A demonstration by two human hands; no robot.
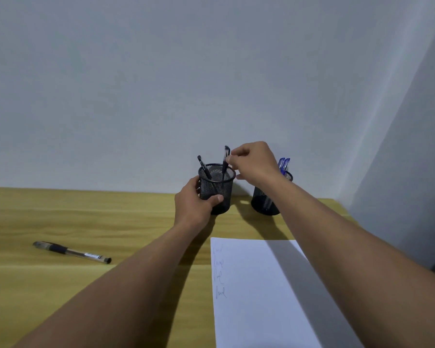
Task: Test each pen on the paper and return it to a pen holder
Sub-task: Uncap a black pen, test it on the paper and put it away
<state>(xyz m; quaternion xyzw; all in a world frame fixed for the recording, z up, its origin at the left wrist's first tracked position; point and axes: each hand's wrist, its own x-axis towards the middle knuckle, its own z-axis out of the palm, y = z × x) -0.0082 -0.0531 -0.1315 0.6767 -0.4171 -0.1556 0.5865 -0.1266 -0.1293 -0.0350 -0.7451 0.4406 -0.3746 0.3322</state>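
The left hand (199, 200) wraps around the near wall of a black mesh pen holder (220, 188) that stands on the wooden table (86, 212) close to the wall, with the thumb across its front and the fingers curled round its left side. Above it, the right hand (255, 164) pinches a black pen (225, 167) between thumb and fingertips just below the pen's capped top. The pen stands nearly upright, with its lower end already inside the holder and leaning on the right side of the rim. A second black pen (204, 169) leans against the left rim of the same holder (nothing is touching that one). Just to the right, partly behind the right forearm, stands a second mesh holder (261, 205) with blue pens (284, 164) sticking out. A white sheet of paper (259, 310) lies near the table's front edge, with four faint scribbles (219, 272) down its left margin. Well off to the left, a clear black-grip pen (70, 251) lies flat on the table.
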